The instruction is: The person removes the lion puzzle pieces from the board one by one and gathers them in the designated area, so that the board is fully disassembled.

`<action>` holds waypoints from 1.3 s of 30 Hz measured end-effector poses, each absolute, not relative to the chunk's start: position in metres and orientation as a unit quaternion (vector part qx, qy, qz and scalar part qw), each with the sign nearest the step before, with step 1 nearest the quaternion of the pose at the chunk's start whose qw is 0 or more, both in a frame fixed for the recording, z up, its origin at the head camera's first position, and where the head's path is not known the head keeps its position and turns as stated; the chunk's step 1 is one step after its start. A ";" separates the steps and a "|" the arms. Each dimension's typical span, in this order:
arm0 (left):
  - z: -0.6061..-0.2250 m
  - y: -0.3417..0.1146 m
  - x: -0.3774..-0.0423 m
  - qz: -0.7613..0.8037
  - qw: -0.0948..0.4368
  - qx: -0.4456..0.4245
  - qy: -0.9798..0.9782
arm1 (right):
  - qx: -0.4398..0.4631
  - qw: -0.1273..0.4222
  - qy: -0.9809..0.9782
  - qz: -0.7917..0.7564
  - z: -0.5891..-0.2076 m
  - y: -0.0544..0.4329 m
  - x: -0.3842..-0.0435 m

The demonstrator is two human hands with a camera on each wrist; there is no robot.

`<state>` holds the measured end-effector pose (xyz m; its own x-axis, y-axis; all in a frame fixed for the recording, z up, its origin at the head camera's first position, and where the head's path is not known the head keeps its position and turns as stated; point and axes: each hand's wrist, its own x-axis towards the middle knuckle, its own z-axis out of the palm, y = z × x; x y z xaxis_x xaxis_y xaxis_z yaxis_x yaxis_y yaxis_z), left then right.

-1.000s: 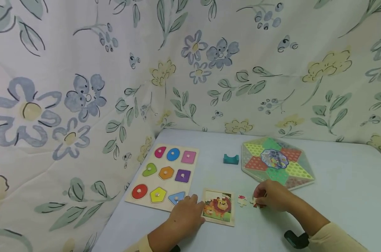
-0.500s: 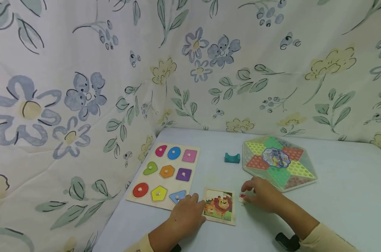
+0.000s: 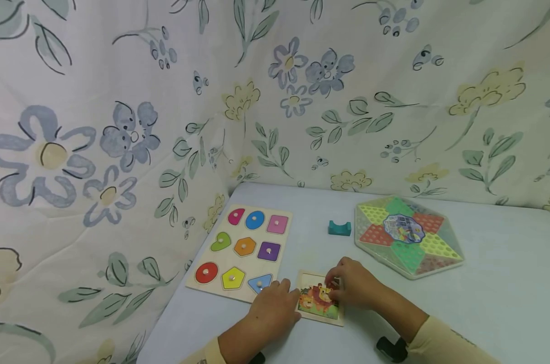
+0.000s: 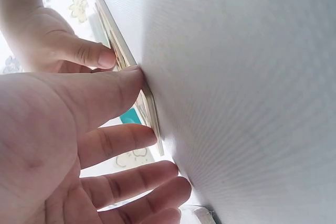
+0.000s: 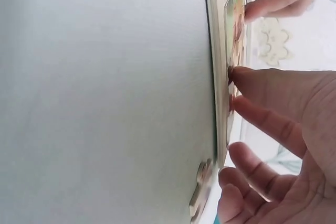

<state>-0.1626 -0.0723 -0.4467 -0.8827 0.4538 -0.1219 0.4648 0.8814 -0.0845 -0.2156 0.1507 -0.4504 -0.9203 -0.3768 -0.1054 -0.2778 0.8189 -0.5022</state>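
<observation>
My left hand (image 3: 275, 306) rests at the left side of a small wooden jigsaw board (image 3: 319, 319) with a lion picture. In the left wrist view, thumb and index fingertips touch the board's edge, the fingers fairly straight. Over the board's right part is my right hand (image 3: 358, 287), its thumb and index finger pinching a jigsaw piece (image 5: 231, 73) with dark red on it against the picture. The fingers cover much of that piece. A loose jigsaw piece (image 5: 200, 192) lies on the table beside the board in the right wrist view; in the head view it cannot be seen.
Left of the jigsaw stands a wooden peg puzzle board (image 3: 252, 263) with several coloured shapes. A teal block (image 3: 339, 229) with a curved notch lies behind. A hexagonal game board (image 3: 404, 230) is at the back right. Floral cloth (image 3: 275, 151) hangs behind the white table (image 3: 493, 303).
My right hand has moved left from the loose pieces on the table to the jigsaw board, carrying a piece. The left hand has stayed at the board's left edge.
</observation>
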 end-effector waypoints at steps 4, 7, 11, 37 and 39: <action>-0.446 -0.073 -0.163 -0.058 0.043 0.241 0.968 | -0.159 0.110 0.952 -0.238 -0.451 0.146 -0.216; -0.446 -0.073 -0.163 -0.061 0.042 0.241 0.968 | -0.149 0.118 0.952 -0.241 -0.451 0.144 -0.216; -0.445 -0.073 -0.163 -0.061 0.042 0.241 0.968 | -0.142 0.119 0.952 -0.244 -0.453 0.142 -0.216; -0.446 -0.072 -0.162 -0.059 0.039 0.241 0.968 | -0.159 0.069 0.926 -0.334 -0.430 0.178 -0.213; -0.447 -0.073 -0.162 -0.060 0.045 0.238 0.968 | -0.155 0.078 0.927 -0.333 -0.425 0.190 -0.213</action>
<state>-0.1624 -0.0732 -0.4468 -0.8825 0.4560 -0.1153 0.4668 0.8792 -0.0952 -0.2127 0.1899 -0.4249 -0.9400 -0.3386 -0.0407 -0.2351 0.7298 -0.6420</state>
